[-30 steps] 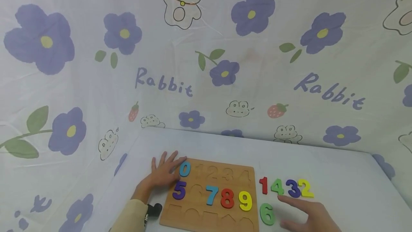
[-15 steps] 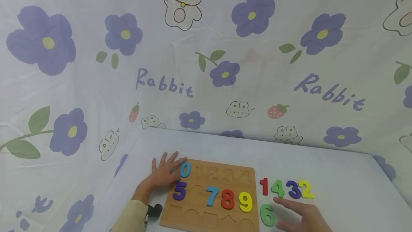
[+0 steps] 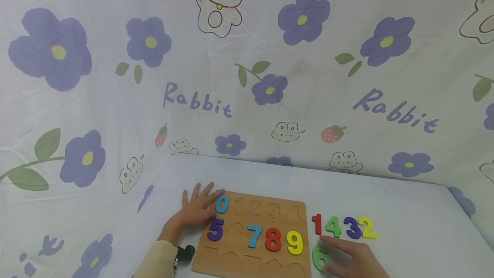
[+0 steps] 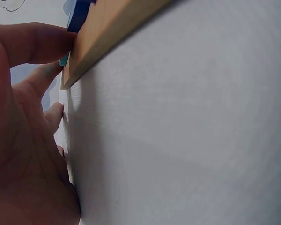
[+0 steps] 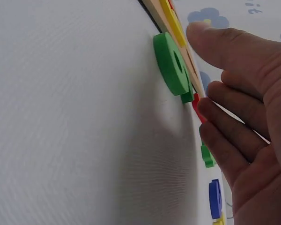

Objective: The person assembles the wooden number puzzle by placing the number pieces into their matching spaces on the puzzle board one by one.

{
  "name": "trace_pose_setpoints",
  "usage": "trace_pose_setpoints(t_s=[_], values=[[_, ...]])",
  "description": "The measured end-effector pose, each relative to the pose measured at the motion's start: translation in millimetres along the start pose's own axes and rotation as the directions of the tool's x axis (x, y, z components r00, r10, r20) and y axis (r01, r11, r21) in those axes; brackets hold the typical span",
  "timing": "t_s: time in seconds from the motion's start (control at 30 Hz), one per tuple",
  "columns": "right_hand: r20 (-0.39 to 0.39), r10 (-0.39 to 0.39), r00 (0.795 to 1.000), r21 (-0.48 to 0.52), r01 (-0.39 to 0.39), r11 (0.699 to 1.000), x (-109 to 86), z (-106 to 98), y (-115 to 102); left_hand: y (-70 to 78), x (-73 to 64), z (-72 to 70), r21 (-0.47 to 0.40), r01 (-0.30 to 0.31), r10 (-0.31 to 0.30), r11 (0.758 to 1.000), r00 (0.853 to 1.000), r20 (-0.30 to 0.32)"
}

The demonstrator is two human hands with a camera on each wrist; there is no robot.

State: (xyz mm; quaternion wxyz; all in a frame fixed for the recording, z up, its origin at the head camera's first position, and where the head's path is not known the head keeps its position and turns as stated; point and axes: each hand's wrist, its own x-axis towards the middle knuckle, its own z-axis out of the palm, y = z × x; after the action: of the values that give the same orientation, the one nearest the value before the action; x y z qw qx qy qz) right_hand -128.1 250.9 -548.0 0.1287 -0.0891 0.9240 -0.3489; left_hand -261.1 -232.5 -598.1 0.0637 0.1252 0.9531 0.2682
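green is the six (image 3: 314, 258), which lies flat on the white surface (image 3: 405, 209), just beside the wooden board (image 3: 198, 265), between the board's three and four o'clock. what has just changed is the right hand (image 3: 352, 256): it has slid toward nine o'clock, so its index fingertip, which was below the green four (image 3: 335, 228), is now just below the red one (image 3: 318, 225), and its thumb overlaps the edge of the six. this hand is wide and holds nothing; whether the thumb already touches the six, i cannot tell. the left hand (image 3: 198, 209) stays at the board's ten o'clock, fingers spread, thumb and index on the board near the light blue zero (image 3: 218, 204) and the purple five (image 3: 216, 229). for the work this means, i judge, that the six is the piece of interest, more than the row between its twelve and two o'clock. its slot (image 3: 234, 228) is bare, between the five and the blue seven (image 3: 255, 237).
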Motion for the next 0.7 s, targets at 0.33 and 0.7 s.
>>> trace_pose_setpoints(t_s=[0.33,0.7], values=[[0.0,0.005,1.0,-0.028,-0.005,1.0,5.0,9,9,0.9,-1.1,-2.0,-0.016,-0.006,0.006,1.0,1.0,0.003],[-0.001,-0.007,1.0,-0.057,0.007,0.998,-3.3,12,7,6.5,-5.2,-5.3,-0.029,-0.025,0.025,0.999,1.0,-0.001]])
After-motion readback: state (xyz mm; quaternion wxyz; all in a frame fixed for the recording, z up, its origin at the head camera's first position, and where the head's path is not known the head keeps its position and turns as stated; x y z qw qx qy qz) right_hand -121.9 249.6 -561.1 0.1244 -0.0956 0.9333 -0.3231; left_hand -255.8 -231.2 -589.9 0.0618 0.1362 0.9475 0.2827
